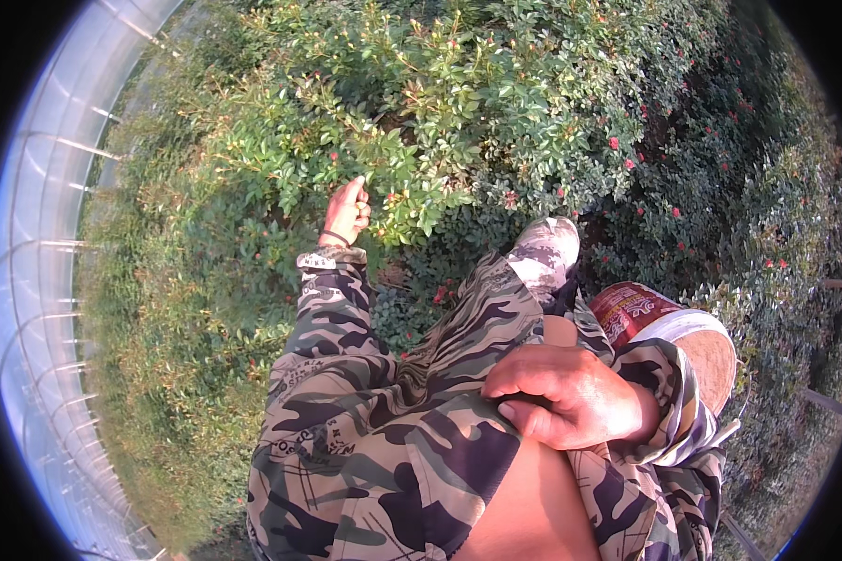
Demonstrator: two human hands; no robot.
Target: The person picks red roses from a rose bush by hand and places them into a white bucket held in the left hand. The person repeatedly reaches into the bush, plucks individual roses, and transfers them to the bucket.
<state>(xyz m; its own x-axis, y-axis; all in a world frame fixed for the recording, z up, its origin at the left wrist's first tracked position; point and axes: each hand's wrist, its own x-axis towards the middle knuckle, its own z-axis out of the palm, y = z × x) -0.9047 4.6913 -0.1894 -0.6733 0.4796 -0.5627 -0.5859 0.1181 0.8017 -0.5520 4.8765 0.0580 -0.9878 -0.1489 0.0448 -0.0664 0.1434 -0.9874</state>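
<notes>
My left hand (347, 210) reaches out at centre left among the rose bushes (421, 140), its fingers curled beside leafy stems with small buds. Whether a stem or bud lies between the fingers is not clear. A dark band circles that wrist. My right hand (568, 396) is bent in front of my body at the edge of the open camouflage jacket (463, 449), thumb and fingers curled towards each other; its palm is hidden. Beside the right forearm a red and white plastic bucket (702, 336) lies tilted, with a brownish surface showing at its round end.
Rose bushes with red blooms (629, 163) surround me on all sides. My camouflage-clad foot (547, 245) stands among them ahead. A translucent greenhouse wall (49, 210) with curved ribs runs along the left. Pale rails (824, 402) show at the lower right.
</notes>
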